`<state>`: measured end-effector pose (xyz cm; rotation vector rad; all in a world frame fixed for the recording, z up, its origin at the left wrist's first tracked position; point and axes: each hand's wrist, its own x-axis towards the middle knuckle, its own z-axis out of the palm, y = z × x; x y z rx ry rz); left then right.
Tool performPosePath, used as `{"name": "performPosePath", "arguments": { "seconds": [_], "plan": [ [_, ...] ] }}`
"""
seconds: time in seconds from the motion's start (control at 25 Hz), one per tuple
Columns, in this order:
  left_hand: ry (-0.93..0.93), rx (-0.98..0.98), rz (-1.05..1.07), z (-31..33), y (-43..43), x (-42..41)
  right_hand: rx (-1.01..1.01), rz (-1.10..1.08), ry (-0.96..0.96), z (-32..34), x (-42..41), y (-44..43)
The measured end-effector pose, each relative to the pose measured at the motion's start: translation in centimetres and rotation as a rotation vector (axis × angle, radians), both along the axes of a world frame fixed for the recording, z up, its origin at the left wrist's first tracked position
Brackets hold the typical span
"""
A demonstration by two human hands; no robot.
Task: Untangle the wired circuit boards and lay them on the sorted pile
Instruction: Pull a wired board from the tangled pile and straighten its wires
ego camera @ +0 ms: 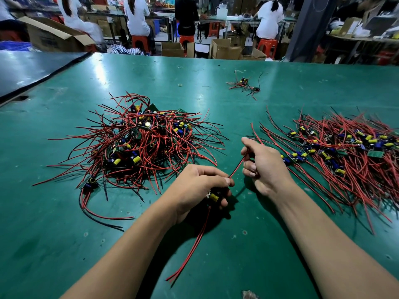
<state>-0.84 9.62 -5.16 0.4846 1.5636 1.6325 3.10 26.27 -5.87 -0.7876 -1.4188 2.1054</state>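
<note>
Straightening one board's leads, so mid-step: the unit is free of the tangle but not yet laid down. Left hand (200, 186) is curled round the board (214, 197) over the near-middle of the table (64, 244). Only a yellow cap and a bit of the body show under the fingers. Right hand (262, 162) has its fingers folded in on a red wire (237, 166) that runs taut from the left thumb up to it; the exact pinch point is hidden. Trailing leads (192, 247) hang from the board toward the near edge, ends lying on the table. Tangled pile (138, 145) sits left of centre and is large, so I'd say there's plenty left to sort. Sorted pile (349, 147) is at the right edge, just beside the right hand, wires fanned roughly one way. A small stray cluster (245, 85) sits toward the far edge, apart from both piles. Next, my read: run the right hand off the wire end, carry the board right, and lay it on the sorted pile with its leads lined up to the fan. Keep the trailing leads clear of the tangled pile's outer wires, or they'll likely snag and drag more units along.
</note>
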Motion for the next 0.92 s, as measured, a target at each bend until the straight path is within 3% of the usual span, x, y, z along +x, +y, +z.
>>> {"name": "performPosePath", "arguments": {
  "seconds": [0.16, 0.32, 0.72, 0.92],
  "plan": [
    [-0.041, 0.047, 0.093, -0.1, 0.3, 0.0, 0.144, -0.001, -0.096, -0.1, 0.4, 0.2],
    [-0.199, 0.139, 0.221, -0.1, 0.7, -0.7, 0.233, 0.050, -0.117, -0.2, 0.6, -0.1],
    [-0.265, 0.197, 0.223, 0.1, 0.5, -1.5, 0.343, 0.147, -0.094, 0.3, 0.8, -1.1],
    [-0.332, 0.288, 0.239, -0.3, 0.6, -1.8, 0.755, 0.287, -0.105, 0.2, 1.2, -2.8]
  ]
}}
